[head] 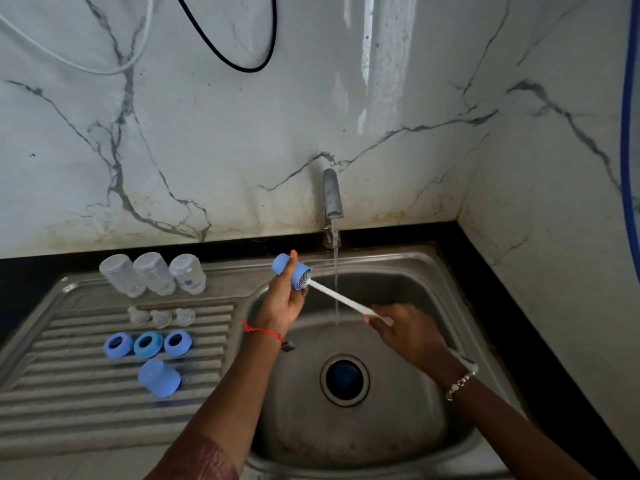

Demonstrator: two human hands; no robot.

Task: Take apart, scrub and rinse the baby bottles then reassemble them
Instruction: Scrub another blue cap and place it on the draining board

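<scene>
My left hand (282, 299) holds a blue bottle cap (290, 270) over the sink basin (398, 282), left of the running water. My right hand (407, 329) grips the white handle of a bottle brush (341, 299), whose bristle head is inside the cap's open end. On the draining board stand three clear bottles (154, 273) upside down. In front of them lie three clear teats (161, 317), then three blue collar rings (148, 344), then another blue cap (159, 377).
The tap (332, 195) runs a thin stream into the steel sink, above the round drain (344, 380). The ribbed draining board (86, 403) fills the left. Marble wall panels stand behind and at the right. A black cable and a white cable hang on the wall.
</scene>
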